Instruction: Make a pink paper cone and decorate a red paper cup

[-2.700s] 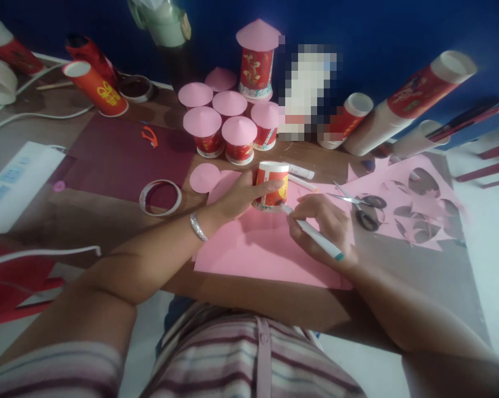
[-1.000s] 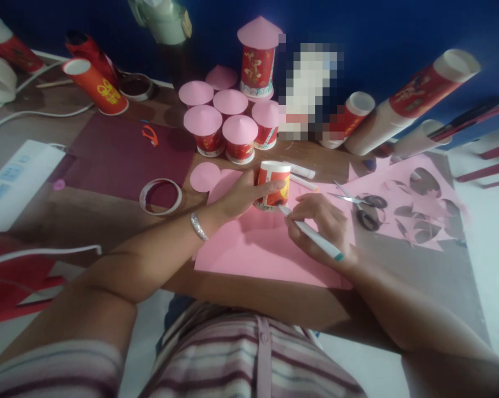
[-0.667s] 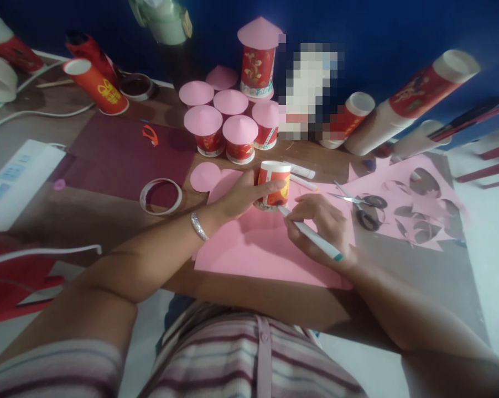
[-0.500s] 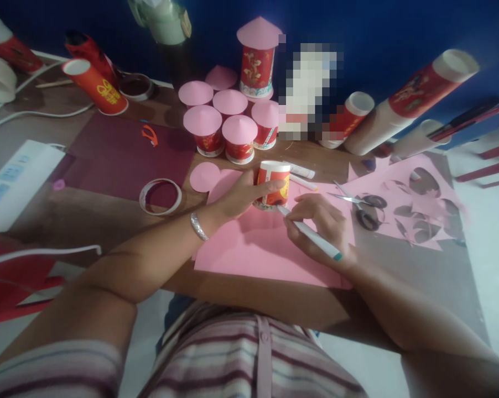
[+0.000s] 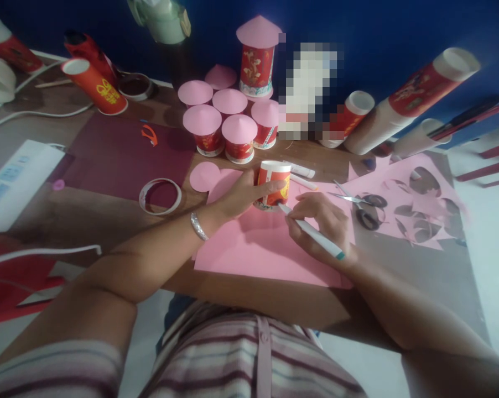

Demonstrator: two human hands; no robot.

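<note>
My left hand [image 5: 246, 194] grips a short red paper tube [image 5: 274, 179] with a yellow print and a white band round its base, thumb across its front. The tube stands upright on pink paper sheets [image 5: 249, 249]. In my right hand [image 5: 322, 221] is a white marker with a green end [image 5: 318, 235]; its tip meets the lower edge of the tube, where dark marks show on the white band. Just behind lie a white pen [image 5: 303, 182] and a white glue-stick-like tube [image 5: 300, 170]. A pink paper disc [image 5: 205, 177] rests left of my left hand.
Several red tubes with pink cone roofs [image 5: 240, 130] stand behind. Scissors [image 5: 368, 210] lie on cut pink paper [image 5: 424, 215] at right. At left are a tape roll [image 5: 160, 196], an orange plastic piece [image 5: 149, 134] and a white box [image 5: 25, 182]. Taller tubes [image 5: 415, 105] stand along the wall.
The marker and my right hand have shifted very slightly to the right along the tube's base. My left hand and the tube stay almost in place.
</note>
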